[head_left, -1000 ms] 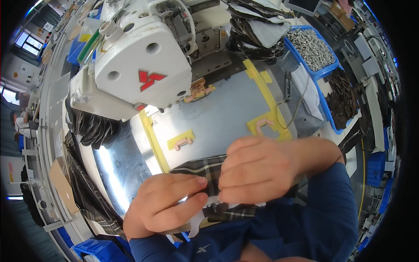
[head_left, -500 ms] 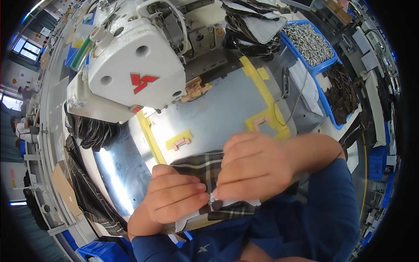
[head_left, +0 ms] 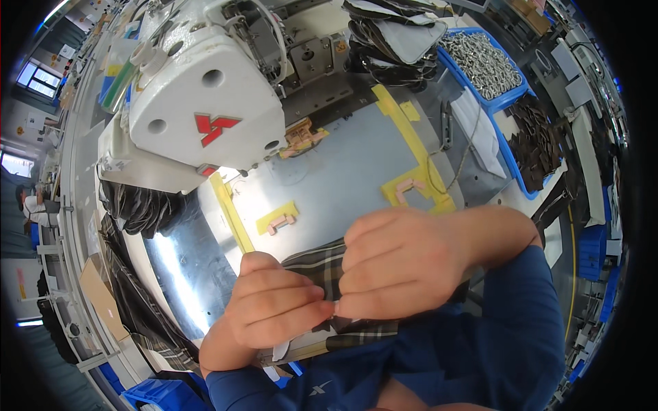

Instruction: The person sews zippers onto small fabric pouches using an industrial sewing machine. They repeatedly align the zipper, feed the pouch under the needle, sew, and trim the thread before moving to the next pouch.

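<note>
A piece of dark plaid fabric [head_left: 322, 262] with a pale backing hangs at the near edge of the work plate, close to my body. My left hand [head_left: 277, 301] is closed on it, fingers curled and thumb pressed in. From the right, my right hand [head_left: 404, 267] is closed on the same piece, its fingertips meeting those of the left. A tiny pale, shiny bit shows between the fingertips; its kind is hidden. A white edge sticks out below my left hand. Beyond the hands lies the metal plate [head_left: 343, 178] with yellow tape and small pinkish corner blocks.
A white sewing machine head [head_left: 205, 103] stands at the far left of the plate. Stacked dark fabric pieces [head_left: 394, 48] lie at the back. At right are blue bins, one with metal hardware [head_left: 483, 65], one with brown strips [head_left: 531, 144]. Tweezers [head_left: 447, 127] lie beside the plate.
My fingertips have closed further together, covering the small dark and silvery piece that showed between them. The white backing right of them is now mostly hidden. The whole view has shifted slightly.
</note>
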Demonstrator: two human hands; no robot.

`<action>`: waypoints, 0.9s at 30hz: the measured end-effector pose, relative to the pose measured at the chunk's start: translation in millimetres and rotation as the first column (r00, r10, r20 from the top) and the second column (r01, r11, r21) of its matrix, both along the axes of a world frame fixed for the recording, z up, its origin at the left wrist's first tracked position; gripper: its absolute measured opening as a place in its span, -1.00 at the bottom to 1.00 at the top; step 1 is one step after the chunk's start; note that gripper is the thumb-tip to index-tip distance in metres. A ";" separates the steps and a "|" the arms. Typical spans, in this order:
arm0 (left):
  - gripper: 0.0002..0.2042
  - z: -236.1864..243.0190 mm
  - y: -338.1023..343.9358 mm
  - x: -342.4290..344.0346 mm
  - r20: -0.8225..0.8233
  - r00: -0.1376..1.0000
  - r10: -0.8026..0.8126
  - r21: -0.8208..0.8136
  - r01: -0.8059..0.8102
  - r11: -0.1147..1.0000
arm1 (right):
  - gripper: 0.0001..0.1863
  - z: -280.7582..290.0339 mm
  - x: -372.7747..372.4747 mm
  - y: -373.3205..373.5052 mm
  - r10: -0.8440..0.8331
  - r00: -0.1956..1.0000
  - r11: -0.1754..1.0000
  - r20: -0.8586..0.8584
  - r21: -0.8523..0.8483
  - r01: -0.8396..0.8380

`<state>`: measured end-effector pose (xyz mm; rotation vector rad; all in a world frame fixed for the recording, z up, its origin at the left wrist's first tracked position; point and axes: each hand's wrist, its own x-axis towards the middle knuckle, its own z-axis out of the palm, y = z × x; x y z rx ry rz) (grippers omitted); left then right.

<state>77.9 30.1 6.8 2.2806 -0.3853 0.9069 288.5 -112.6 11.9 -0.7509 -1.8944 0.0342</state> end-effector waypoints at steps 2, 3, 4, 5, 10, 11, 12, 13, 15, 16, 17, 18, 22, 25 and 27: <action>-0.81 1.8 -0.9 0.3 -0.029 0.999 0.015 -0.018 -0.015 1.000 | -0.84 -0.2 1.6 0.6 -0.013 1.000 1.000 0.000 -0.016 0.013; -0.82 1.6 -0.5 0.6 -0.049 0.999 0.019 -0.039 -0.021 0.999 | -0.85 -0.2 2.9 1.1 -0.018 1.000 1.000 0.000 -0.022 0.018; -0.83 1.0 0.4 1.0 -0.070 0.997 0.023 -0.061 -0.027 0.998 | -0.85 -0.8 4.1 2.1 -0.029 1.000 0.999 -0.001 -0.029 0.029; -0.83 -0.1 1.1 1.7 -0.091 0.996 0.026 -0.083 -0.033 0.996 | -0.85 -2.4 5.2 3.7 -0.039 0.999 0.999 -0.003 -0.035 0.039; -0.85 -22.1 0.6 12.1 -0.198 0.977 0.074 -0.393 -0.148 0.907 | -0.81 -8.0 12.5 4.6 -0.105 0.994 0.913 -0.030 -0.399 0.085; -0.85 -24.8 2.3 13.4 -0.249 0.965 0.080 -0.462 -0.192 0.866 | -0.79 -5.7 13.5 3.0 -0.164 0.984 0.825 -0.071 -0.557 0.098; -0.84 -25.4 5.7 16.2 -0.385 0.917 0.105 -0.491 -0.300 0.818 | -0.76 -3.6 15.2 4.9 -0.225 0.969 0.714 -0.099 -0.694 0.095; -0.80 -30.9 -2.5 21.7 -0.505 0.860 0.066 -0.703 -0.455 0.547 | -0.75 -6.8 17.1 12.1 -0.299 0.945 0.620 -0.135 -0.780 0.084; -0.70 -46.0 1.6 39.9 -0.652 0.758 0.036 -0.715 -0.629 0.304 | -0.71 -25.1 26.1 30.5 -0.466 0.870 0.397 -0.162 -0.917 0.042; -0.56 -56.9 4.6 49.8 -0.628 0.775 0.066 -0.722 -0.612 0.322 | -0.70 -34.2 32.0 37.4 -0.501 0.863 0.354 -0.073 -0.927 0.127; -0.52 -54.2 4.2 50.3 -0.714 0.685 0.144 -0.578 -0.693 0.432 | -0.69 -43.7 38.5 44.7 -0.531 0.847 0.309 0.016 -0.928 0.211; -0.48 -46.2 3.7 53.3 -0.777 0.588 0.226 -0.411 -0.745 0.526 | -0.68 -52.7 45.5 50.1 -0.564 0.819 0.255 0.106 -0.921 0.295; -0.21 -56.4 3.8 47.3 -0.536 0.610 0.583 0.209 -0.573 0.792 | -0.66 -72.8 62.0 69.9 -0.529 0.773 0.314 0.350 -0.766 0.561; -0.06 -58.8 15.0 55.9 -0.424 0.755 0.501 0.414 -0.330 0.848 | -0.64 -74.4 68.7 78.7 -0.506 0.754 0.307 0.419 -0.729 0.612; -0.02 -59.6 23.3 65.0 -0.413 0.779 0.472 0.481 -0.254 0.839 | -0.63 -77.2 71.7 81.4 -0.502 0.757 0.285 0.419 -0.746 0.602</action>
